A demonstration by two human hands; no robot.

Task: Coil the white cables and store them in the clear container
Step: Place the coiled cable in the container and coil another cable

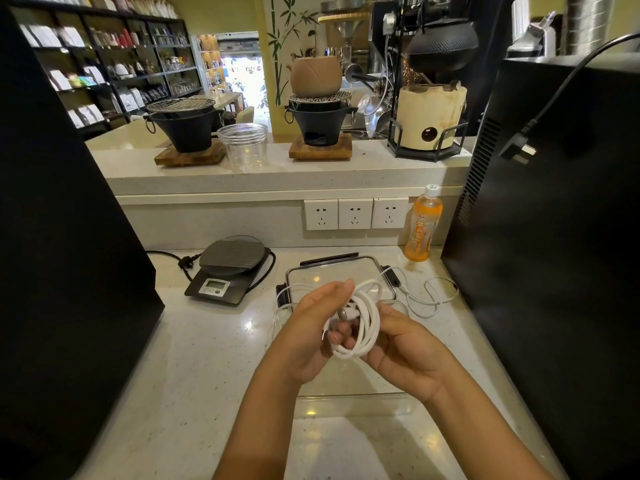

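Both hands meet just above the clear container (353,403), which sits open on the pale countertop (207,358) directly below them, so a finished bundle would only need lowering in. The left hand (311,327) has its fingers partly curled through the loops of a white cable coil (367,323), acting as the former that keeps the turns the same size, with a plug end showing near its fingertips. The right hand (405,344) cups the coil from the other side, fingers bent round the loops, apparently to stop them springing apart. A second, thinner white cable (429,299) lies loose on the counter just right of the container lid (339,275), which rests behind the container, off and out of the way. That cable looks not yet coiled, so the job seems partway done. A kitchen scale (228,271) and an orange drink bottle (424,226) stand well clear.
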